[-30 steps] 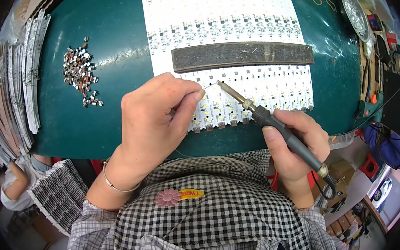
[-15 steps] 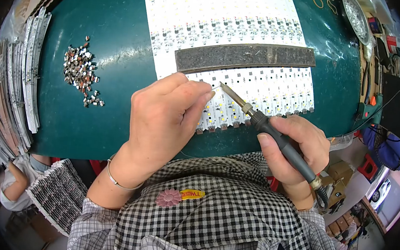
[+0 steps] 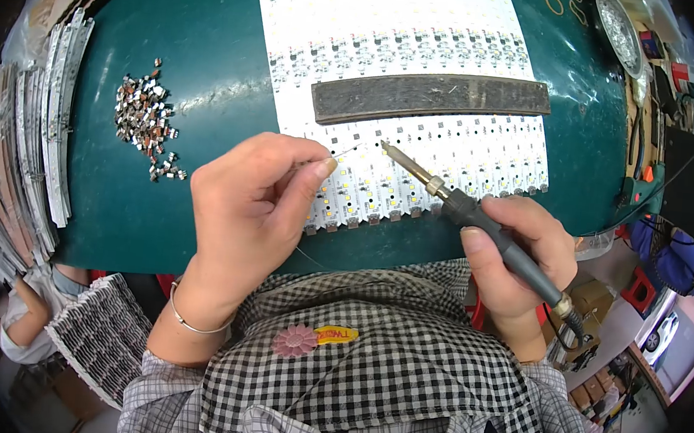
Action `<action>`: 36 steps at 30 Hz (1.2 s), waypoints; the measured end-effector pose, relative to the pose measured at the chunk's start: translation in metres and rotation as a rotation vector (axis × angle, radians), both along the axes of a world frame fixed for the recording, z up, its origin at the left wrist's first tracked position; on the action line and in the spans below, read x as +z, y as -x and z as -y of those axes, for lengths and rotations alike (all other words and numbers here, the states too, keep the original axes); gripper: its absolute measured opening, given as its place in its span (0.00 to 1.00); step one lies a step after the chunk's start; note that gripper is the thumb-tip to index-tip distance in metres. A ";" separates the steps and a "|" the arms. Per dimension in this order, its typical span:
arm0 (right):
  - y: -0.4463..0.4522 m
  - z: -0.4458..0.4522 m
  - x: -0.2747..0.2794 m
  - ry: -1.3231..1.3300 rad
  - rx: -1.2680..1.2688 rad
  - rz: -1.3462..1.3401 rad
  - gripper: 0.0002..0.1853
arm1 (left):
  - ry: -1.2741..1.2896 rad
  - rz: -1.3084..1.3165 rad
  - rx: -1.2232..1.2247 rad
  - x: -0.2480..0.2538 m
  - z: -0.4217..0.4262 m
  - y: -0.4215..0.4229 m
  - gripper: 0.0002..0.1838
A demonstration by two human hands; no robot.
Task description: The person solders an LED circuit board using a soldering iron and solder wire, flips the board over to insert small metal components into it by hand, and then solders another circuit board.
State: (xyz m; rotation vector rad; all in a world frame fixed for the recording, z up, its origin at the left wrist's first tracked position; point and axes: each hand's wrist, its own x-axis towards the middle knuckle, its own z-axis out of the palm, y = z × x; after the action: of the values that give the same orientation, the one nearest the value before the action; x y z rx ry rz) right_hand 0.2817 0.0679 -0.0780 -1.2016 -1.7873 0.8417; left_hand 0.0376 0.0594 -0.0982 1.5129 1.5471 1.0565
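My left hand (image 3: 248,199) pinches a thin solder wire (image 3: 348,151), whose free end points right over the white LED circuit board panel (image 3: 393,167). In my right hand (image 3: 530,263) is a soldering iron (image 3: 480,221), gripped by its dark handle. Its tip hovers over or touches the panel near the solder's end; I cannot tell which, but a small gap separates tip and wire. A dark flat bar (image 3: 429,101) lies across the panel just beyond the tip. Small brown connectors line the panel's near edge.
Small white-and-brown connectors (image 3: 141,112) are heaped on the green table (image 3: 215,28). Bundled strips (image 3: 57,122) stand at the left edge. At right are a metal dish (image 3: 618,32) and tools. A person (image 3: 28,315) sits at lower left beside a stack of strips (image 3: 97,334).
My left hand has drawn back to the left with the solder, away from the iron's tip. The panel and bar have shifted slightly right in view; the iron stays nearly in place.
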 end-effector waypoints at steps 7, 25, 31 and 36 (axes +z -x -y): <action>0.006 0.000 0.000 0.029 0.052 0.083 0.14 | -0.125 -0.205 -0.041 -0.002 -0.005 -0.004 0.05; 0.005 0.000 0.009 0.018 0.066 0.138 0.15 | -0.178 -0.316 -0.097 -0.002 -0.004 -0.005 0.04; -0.027 -0.008 -0.007 -0.063 -0.363 -0.240 0.16 | 0.043 0.115 0.121 0.031 0.003 0.009 0.05; -0.063 -0.068 -0.001 -0.394 -0.645 -0.199 0.16 | -0.112 0.499 0.257 0.048 0.018 0.061 0.04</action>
State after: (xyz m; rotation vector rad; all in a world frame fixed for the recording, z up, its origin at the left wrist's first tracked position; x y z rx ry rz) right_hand 0.3447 0.1363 -0.0795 -1.2617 -1.2095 0.2096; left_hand -0.0232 0.0416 -0.0499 1.0227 1.3584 1.5527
